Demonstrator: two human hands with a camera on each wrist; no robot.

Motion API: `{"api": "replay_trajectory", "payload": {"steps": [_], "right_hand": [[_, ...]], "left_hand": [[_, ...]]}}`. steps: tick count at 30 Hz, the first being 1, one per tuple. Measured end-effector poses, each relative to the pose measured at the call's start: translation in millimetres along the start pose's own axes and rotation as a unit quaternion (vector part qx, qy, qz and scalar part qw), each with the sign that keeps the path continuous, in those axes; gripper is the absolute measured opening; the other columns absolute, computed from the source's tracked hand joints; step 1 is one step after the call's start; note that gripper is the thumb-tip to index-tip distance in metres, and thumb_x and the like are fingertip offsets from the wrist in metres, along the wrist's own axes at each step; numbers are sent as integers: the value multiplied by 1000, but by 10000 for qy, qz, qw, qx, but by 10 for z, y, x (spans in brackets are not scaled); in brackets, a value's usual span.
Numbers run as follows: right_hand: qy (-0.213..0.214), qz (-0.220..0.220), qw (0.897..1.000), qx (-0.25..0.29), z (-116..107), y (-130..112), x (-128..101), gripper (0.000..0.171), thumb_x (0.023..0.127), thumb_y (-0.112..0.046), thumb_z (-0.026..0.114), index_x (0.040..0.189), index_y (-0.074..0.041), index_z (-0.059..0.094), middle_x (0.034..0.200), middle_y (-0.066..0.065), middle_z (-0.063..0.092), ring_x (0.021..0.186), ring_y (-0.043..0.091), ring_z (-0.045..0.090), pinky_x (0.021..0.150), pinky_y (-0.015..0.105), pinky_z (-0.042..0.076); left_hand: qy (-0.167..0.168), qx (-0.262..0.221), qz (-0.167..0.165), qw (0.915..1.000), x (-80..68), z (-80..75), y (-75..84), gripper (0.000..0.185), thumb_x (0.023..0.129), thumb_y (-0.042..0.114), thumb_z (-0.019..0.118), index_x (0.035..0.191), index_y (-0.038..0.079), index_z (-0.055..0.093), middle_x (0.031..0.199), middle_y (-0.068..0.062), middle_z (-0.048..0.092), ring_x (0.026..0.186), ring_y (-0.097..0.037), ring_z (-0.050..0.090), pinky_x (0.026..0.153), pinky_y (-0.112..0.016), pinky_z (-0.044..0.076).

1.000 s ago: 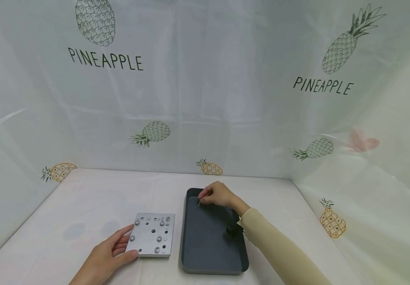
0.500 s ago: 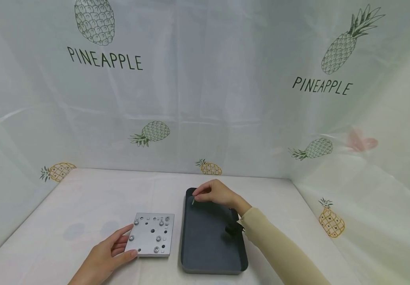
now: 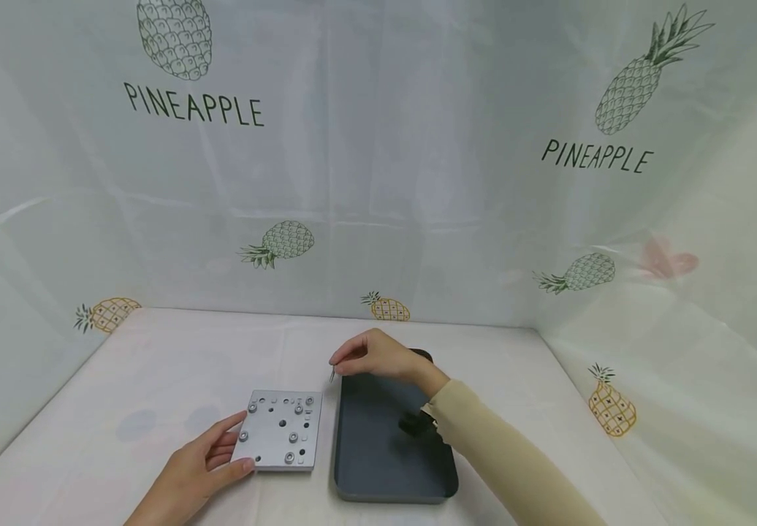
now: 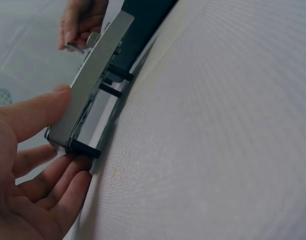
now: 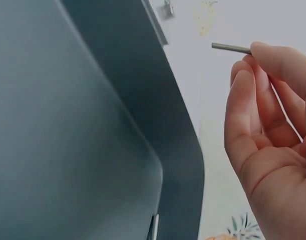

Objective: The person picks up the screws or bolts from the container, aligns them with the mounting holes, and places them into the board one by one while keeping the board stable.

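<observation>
My left hand (image 3: 197, 471) grips the left edge of a square silver metal plate (image 3: 272, 443), thumb on the near corner. Several socket-head screws (image 3: 294, 437) stand in the plate among open holes and small markings. In the left wrist view, dark threaded screw ends (image 4: 85, 148) stick out of its underside, just over the cloth. Between thumb and fingertips, my right hand (image 3: 378, 356) pinches a thin metal pin (image 5: 230, 48), beyond the plate's far right corner. The pin's free end points down in the head view.
To the right of the plate lies a dark grey tray (image 3: 388, 453), partly under my right forearm. Another slim metal pin (image 5: 155, 227) lies inside it at the wall. A white cloth (image 3: 207, 351) covers the table; a pineapple-print curtain (image 3: 418, 183) hangs behind.
My right hand has moved left with the pin, from over the tray's far end to past its left edge. The left hand and the plate stay in place.
</observation>
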State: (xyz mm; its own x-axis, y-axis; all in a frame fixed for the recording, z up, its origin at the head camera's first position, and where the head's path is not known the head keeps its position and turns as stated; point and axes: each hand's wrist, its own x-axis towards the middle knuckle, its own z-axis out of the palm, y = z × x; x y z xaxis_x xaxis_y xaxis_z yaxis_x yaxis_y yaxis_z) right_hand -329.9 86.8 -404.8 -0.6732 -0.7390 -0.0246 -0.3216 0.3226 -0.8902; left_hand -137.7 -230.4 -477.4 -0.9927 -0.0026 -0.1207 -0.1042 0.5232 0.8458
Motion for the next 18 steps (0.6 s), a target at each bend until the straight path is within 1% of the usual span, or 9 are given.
{"api": "replay_trajectory", "payload": {"steps": [7,9,15,18], "right_hand": [[-164,-103,9998,-43,128,-99,117,28,95,-13,82,119,2,78,112,-1,80,99,12,72,90,27,59],[-223,-119,9996,-90,168,-125,155,27,95,-13,82,119,1,79,111,-3,80,98,10,72,90,26,59],[-431,-210,9987,-184,281,-204,253,27,96,-14,81,119,1,79,112,0,80,97,9,72,91,23,59],[-490,-233,9982,-266,340,-223,296,27,96,-14,81,119,0,79,110,-2,80,96,8,72,90,22,58]], "left_hand": [[42,72,39,10000,-9,-4,5,92,85,42,90,160,13,47,137,-7,68,115,-17,71,91,-19,58],[56,106,40,9999,-13,-7,9,91,85,42,90,160,13,47,137,-7,68,115,-17,72,91,-20,58],[56,104,34,9999,-8,-5,12,91,85,44,90,160,13,47,136,-8,69,114,-17,72,90,-19,58],[48,93,11,9999,-5,-3,9,91,85,44,90,160,13,48,136,-8,69,115,-19,72,90,-20,59]]}}
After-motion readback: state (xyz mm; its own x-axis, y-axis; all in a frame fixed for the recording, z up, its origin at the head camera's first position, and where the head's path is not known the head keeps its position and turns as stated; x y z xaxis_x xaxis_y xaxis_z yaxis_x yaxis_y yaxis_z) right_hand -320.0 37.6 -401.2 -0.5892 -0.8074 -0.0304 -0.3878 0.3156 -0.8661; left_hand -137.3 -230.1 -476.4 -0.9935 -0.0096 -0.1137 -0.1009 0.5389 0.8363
